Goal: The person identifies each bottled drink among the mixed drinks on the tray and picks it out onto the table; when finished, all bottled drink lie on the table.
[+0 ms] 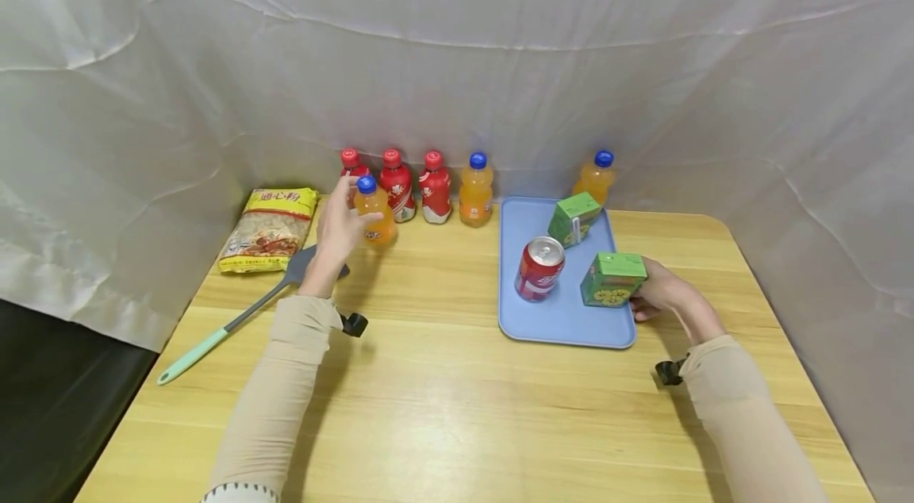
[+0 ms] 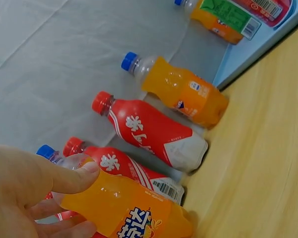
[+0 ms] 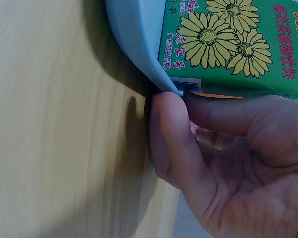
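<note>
In the head view my left hand (image 1: 339, 224) is at an orange soda bottle (image 1: 376, 211) with a blue cap, thumb across its near side and fingers behind. The left wrist view shows the thumb over the shoulder of this bottle (image 2: 126, 201); some fingertips are hidden. My right hand (image 1: 666, 289) pinches the right rim of a blue tray (image 1: 564, 332), as the right wrist view shows with the thumb above and curled fingers below the edge. On the tray stand a red soda can (image 1: 539, 271) and two green drink cartons, the nearer carton (image 1: 612, 281) beside the right hand.
Three red bottles (image 1: 435, 190) and another orange bottle (image 1: 476, 193) line the back wall. One more orange bottle (image 1: 597, 176) stands behind the tray. At left lie a yellow pasta bag (image 1: 270, 229) and a spatula (image 1: 250, 314) with a mint handle. Grey cloth (image 1: 457, 90) encloses the table.
</note>
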